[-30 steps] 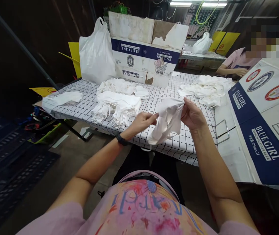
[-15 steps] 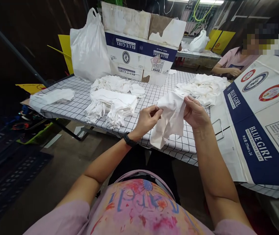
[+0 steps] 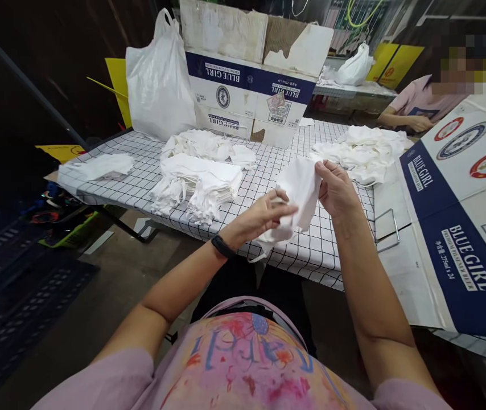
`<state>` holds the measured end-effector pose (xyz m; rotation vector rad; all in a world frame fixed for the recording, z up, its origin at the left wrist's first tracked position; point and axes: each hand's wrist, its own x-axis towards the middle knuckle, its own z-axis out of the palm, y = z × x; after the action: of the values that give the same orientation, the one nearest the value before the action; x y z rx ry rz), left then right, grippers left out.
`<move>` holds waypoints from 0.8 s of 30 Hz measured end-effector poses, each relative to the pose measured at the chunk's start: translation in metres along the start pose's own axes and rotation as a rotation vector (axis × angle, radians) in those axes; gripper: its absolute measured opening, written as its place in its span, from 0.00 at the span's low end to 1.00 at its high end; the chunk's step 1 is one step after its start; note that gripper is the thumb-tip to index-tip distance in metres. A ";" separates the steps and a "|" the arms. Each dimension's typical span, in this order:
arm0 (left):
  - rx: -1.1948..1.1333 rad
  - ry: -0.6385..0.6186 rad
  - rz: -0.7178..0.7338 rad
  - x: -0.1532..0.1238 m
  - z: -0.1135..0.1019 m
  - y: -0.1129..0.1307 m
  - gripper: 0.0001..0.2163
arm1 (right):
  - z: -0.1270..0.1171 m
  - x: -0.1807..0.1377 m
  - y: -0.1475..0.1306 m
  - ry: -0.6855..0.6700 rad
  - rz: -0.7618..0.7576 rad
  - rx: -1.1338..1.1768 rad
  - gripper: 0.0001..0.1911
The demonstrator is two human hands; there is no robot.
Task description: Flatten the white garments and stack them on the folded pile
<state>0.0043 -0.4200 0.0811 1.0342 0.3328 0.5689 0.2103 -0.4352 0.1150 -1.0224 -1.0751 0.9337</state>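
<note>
A piece of thin white cloth (image 3: 305,196) hangs above the front edge of the table, a narrow strip trailing from its lower end. My right hand (image 3: 337,188) pinches its upper right corner between thumb and fingers. In front of the cloth's left side is my left hand (image 3: 264,215), its fingers apart and slightly blurred; whether they brush the fabric I cannot tell. To the left lies a neat stack of folded white cloth pieces (image 3: 202,173), with gathered ends hanging toward me. Behind that stack is a loose white heap (image 3: 198,142).
Another white heap (image 3: 360,151) lies at the back right, beside a leaning carton (image 3: 435,228) and a metal wire frame (image 3: 388,230). A second carton (image 3: 247,85) and a white plastic bag (image 3: 157,85) stand at the back of the checked table (image 3: 119,188). A person (image 3: 417,108) sits beyond, at right.
My left hand has let go of the cloth's upper left side and its fingers have spread. My right hand keeps its pinch. The view has shifted slightly.
</note>
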 end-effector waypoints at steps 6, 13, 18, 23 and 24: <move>0.042 0.061 0.046 -0.008 -0.016 -0.034 0.32 | -0.003 0.007 -0.002 0.071 -0.011 -0.002 0.20; 0.028 0.197 0.274 -0.021 -0.027 0.000 0.26 | -0.013 0.015 0.013 0.287 -0.101 0.029 0.21; 0.423 0.263 0.233 -0.023 -0.038 -0.007 0.22 | -0.009 0.017 0.016 0.300 -0.163 -0.016 0.21; 1.044 0.694 0.640 -0.014 -0.041 -0.030 0.09 | 0.002 0.013 0.017 0.231 -0.110 -0.011 0.20; 1.142 0.676 0.723 -0.012 -0.038 -0.038 0.08 | 0.005 0.012 0.018 0.222 -0.102 -0.005 0.19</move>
<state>-0.0139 -0.4142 0.0298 2.0769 0.9564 1.4759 0.2062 -0.4186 0.1014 -1.0395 -0.9351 0.7175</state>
